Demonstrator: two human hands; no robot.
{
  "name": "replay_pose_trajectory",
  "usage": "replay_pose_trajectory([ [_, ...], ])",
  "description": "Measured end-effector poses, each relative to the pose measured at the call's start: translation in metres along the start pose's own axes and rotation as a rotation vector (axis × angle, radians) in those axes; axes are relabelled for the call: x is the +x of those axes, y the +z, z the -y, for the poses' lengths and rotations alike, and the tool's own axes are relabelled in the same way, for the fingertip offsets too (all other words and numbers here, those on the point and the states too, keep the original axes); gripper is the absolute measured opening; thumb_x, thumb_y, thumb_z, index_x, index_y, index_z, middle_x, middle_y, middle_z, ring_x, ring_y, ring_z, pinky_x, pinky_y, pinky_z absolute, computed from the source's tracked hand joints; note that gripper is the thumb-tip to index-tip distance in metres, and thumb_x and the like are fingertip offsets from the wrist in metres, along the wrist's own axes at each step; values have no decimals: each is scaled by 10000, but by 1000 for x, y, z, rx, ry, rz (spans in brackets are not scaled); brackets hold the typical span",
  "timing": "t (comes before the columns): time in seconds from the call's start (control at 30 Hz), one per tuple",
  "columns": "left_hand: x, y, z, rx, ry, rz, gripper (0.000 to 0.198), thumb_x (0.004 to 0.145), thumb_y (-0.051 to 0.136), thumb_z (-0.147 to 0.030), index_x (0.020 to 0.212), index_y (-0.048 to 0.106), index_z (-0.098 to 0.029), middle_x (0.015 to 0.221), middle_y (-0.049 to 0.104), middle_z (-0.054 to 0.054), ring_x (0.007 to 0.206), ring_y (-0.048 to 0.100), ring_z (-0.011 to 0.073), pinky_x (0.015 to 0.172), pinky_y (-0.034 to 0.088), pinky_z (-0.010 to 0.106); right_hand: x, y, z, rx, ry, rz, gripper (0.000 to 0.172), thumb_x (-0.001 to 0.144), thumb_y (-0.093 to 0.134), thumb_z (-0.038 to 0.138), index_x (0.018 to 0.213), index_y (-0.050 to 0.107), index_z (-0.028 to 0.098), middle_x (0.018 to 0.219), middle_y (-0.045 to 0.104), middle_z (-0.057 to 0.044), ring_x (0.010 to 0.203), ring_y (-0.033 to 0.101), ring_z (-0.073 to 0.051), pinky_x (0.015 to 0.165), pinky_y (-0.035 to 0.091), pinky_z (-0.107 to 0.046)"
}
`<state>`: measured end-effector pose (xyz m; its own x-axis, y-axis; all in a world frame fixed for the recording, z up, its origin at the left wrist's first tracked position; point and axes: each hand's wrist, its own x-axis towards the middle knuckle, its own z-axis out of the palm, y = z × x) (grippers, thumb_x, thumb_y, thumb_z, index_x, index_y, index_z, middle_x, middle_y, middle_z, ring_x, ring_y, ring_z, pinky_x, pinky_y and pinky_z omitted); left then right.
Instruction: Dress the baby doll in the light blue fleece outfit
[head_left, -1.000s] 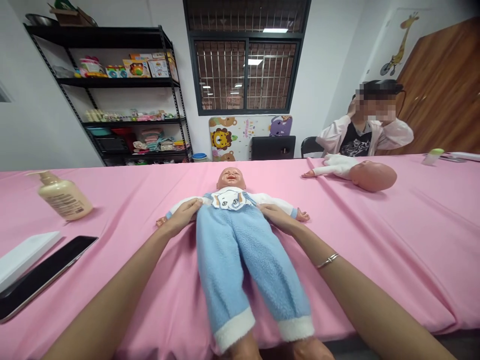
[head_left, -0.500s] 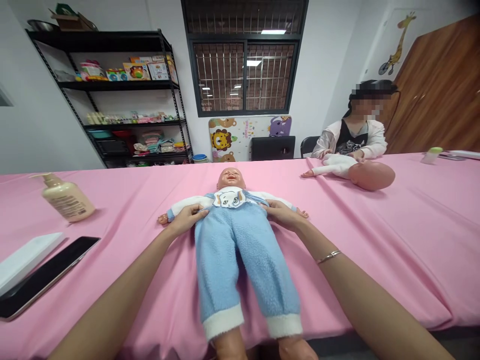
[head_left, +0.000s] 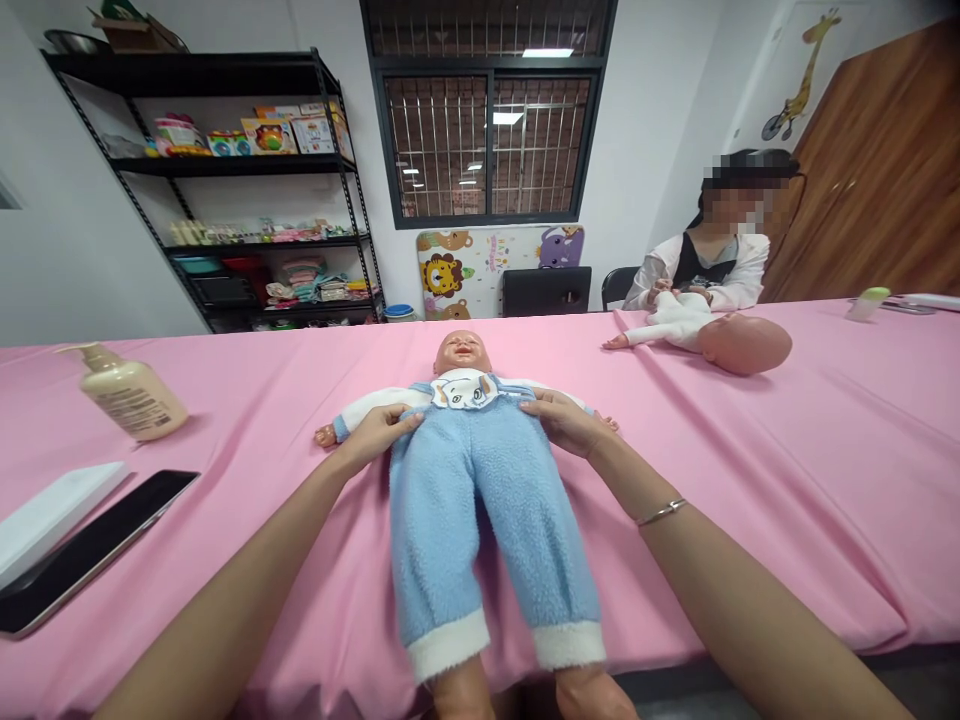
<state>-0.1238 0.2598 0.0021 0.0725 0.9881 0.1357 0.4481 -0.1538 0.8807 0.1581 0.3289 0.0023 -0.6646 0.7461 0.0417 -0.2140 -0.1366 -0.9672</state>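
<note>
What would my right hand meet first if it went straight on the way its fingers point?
Probably the white animal-face bib of the baby doll's blue fleece overalls, just past the fingertips of the right hand, though depth is hard to judge here.

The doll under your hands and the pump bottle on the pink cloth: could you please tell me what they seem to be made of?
The doll's head looks like moulded vinyl or similar soft plastic, with a smooth, faintly shiny skin. Its blue trousers seem to be fleece, judging by the fuzzy nap, and the white cuffs look like fluffier pile. The pump bottle appears to be glossy plastic, though its exact type cannot be told.
</note>
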Motion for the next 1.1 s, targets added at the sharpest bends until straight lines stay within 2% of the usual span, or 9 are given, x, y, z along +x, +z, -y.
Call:
replay_pose_trajectory([
  [0.23,-2,7,-3,-95,-17,9,390,717,634,-502,820,604,-128,816,585,25,785,519,180,705,387,265,3,10,-2,219,-75,-188,353,527,773,251,753,514,172,696,508,24,643,456,-87,612,363,-205],
  [0.37,1,3,1,-139,13,53,361,723,643,-469,858,597,-137,851,585,24,810,523,175,729,396,265,9,-2,-9,69,-96,-230,417,461,794,224,736,487,158,707,504,36,648,458,-82,632,347,-213],
  [0.5,1,-10,5,32,39,154,325,739,610,-471,765,576,-148,751,550,4,715,500,158,641,382,243,11,-22,-15,-358,-151,-155,400,570,760,368,798,512,152,739,494,27,652,426,-86,598,306,-214],
  [0.6,-1,-22,7,305,51,272,318,761,560,-466,704,590,-155,715,551,10,689,496,170,619,372,250,9,-32,-18,-666,-24,-57,434,697,628,519,602,420,150,577,357,41,533,277,-67,523,209,-229],
  [0.73,-3,-26,6,396,76,361,218,727,554,-335,843,653,-180,876,619,23,834,543,214,752,403,272,3,-42,-15,-571,49,81,374,724,604,457,586,456,142,605,409,22,581,341,-86,579,280,-235],
  [0.83,-2,-20,6,371,101,343,252,663,504,-229,855,657,-177,897,626,33,878,545,238,822,405,312,-2,-49,-9,-402,90,199,221,658,654,327,732,568,137,760,534,-5,744,465,-129,718,358,-254],
  [0.9,-1,-13,8,354,109,311,259,649,483,-219,838,653,-168,879,628,43,877,549,245,838,411,334,-5,-49,-6,-482,84,235,223,640,668,301,769,596,133,810,559,-16,791,486,-148,755,371,-270],
  [1.0,1,-4,14,297,113,272,279,662,508,-231,897,642,-160,935,630,54,911,553,247,870,412,350,-4,-40,-6,-662,38,178,221,649,665,319,732,594,127,788,561,-20,748,481,-145,700,376,-269],
  [1.1,3,2,19,214,101,184,310,649,529,-204,940,626,-157,980,630,57,949,553,251,906,401,369,0,-27,-12,-516,-4,57,226,648,651,326,712,549,135,733,540,-4,706,466,-128,665,373,-254],
])
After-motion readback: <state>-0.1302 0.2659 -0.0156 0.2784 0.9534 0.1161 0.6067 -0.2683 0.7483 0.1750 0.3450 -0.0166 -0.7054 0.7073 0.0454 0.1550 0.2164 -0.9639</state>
